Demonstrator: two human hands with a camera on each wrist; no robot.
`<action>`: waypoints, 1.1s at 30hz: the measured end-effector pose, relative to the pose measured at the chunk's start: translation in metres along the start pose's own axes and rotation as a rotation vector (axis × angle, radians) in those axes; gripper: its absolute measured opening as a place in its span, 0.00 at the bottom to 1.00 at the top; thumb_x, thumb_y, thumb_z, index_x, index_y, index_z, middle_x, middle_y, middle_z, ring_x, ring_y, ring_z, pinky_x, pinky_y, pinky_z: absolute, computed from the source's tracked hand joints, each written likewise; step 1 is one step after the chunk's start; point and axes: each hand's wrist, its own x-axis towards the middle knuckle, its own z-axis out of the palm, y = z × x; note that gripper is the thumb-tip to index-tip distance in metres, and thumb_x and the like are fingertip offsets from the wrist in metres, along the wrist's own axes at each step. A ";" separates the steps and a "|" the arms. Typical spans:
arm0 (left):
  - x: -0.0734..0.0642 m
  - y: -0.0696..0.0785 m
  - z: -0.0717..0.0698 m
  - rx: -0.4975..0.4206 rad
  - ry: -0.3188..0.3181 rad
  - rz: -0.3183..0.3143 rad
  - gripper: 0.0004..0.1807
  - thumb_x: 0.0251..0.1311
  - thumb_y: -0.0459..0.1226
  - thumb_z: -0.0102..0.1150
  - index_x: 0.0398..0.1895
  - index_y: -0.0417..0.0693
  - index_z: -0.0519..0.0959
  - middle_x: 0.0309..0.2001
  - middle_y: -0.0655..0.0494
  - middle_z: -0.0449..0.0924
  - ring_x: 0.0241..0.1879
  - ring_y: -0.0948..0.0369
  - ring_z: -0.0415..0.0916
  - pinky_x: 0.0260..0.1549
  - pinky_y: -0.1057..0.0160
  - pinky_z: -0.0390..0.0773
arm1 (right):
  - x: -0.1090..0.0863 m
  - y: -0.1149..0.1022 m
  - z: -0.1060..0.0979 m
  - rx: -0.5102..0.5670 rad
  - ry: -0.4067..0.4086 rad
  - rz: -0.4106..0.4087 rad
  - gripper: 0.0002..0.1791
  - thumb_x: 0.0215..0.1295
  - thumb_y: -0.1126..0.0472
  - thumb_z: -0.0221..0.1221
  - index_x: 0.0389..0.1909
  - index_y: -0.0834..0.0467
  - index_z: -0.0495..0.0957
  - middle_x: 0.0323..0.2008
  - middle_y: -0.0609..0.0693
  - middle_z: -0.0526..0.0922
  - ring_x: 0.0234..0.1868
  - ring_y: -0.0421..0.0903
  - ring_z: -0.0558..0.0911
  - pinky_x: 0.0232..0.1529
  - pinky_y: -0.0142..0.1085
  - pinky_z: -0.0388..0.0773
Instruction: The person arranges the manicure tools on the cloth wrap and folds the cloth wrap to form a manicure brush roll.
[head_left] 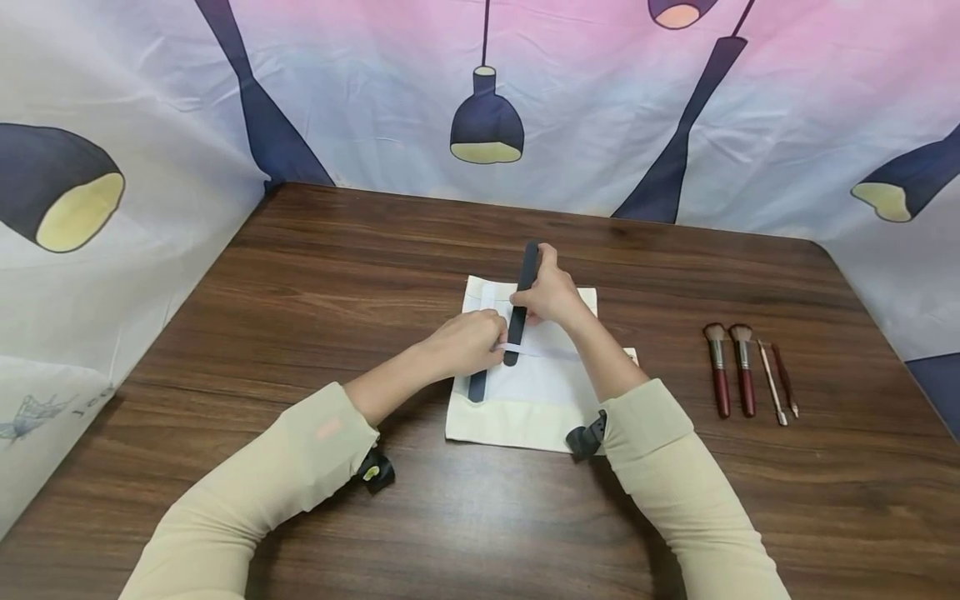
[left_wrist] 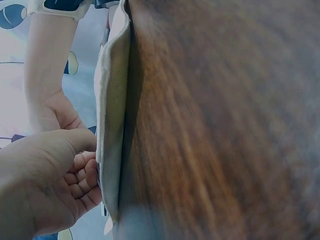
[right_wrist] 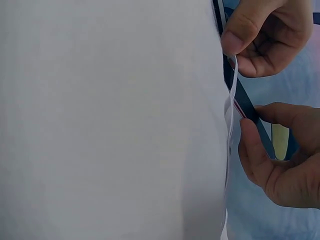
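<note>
Pinching the white band (head_left: 538,352) with the left hand (head_left: 472,342); at two o'clock, gripping the black file (head_left: 527,275), tucked end-first beneath it, with the right hand (head_left: 552,293); ideally holding the band high, aiming for six o'clock along the cloth pouch (head_left: 517,423).

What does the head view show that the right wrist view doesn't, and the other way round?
Only the head view: the wooden table, both sleeves and the bristles of two brushes.

Only the right wrist view: the thumbnail of the left hand.

Both: the right hand gripping a black stick, the left hand pinching a white strap, the pale cloth holder and the printed backdrop.
</note>
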 end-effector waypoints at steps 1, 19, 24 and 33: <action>0.000 0.000 0.000 -0.002 0.000 0.001 0.03 0.55 0.32 0.57 0.26 0.43 0.74 0.26 0.56 0.69 0.25 0.61 0.67 0.22 0.67 0.66 | 0.000 0.000 0.000 -0.002 -0.002 0.001 0.51 0.56 0.66 0.62 0.70 0.50 0.35 0.38 0.64 0.75 0.21 0.47 0.79 0.24 0.35 0.78; 0.000 -0.003 0.001 -0.016 0.012 0.012 0.06 0.55 0.32 0.58 0.24 0.45 0.72 0.25 0.56 0.68 0.24 0.62 0.66 0.20 0.68 0.64 | -0.008 0.001 0.005 -0.078 -0.149 0.021 0.55 0.52 0.67 0.65 0.70 0.58 0.33 0.37 0.65 0.75 0.23 0.48 0.81 0.24 0.35 0.78; 0.000 -0.002 0.000 -0.016 0.008 0.004 0.05 0.55 0.32 0.58 0.25 0.44 0.72 0.26 0.56 0.69 0.25 0.62 0.67 0.22 0.67 0.66 | -0.010 0.003 0.006 -0.095 -0.166 0.015 0.55 0.52 0.67 0.65 0.69 0.57 0.33 0.34 0.64 0.77 0.18 0.46 0.79 0.24 0.34 0.78; 0.000 -0.001 0.001 -0.017 0.009 0.013 0.03 0.56 0.33 0.58 0.29 0.42 0.75 0.28 0.56 0.71 0.26 0.62 0.67 0.23 0.67 0.67 | -0.013 0.006 0.003 -0.128 -0.205 -0.005 0.53 0.51 0.67 0.66 0.68 0.57 0.38 0.27 0.60 0.78 0.17 0.43 0.78 0.25 0.32 0.77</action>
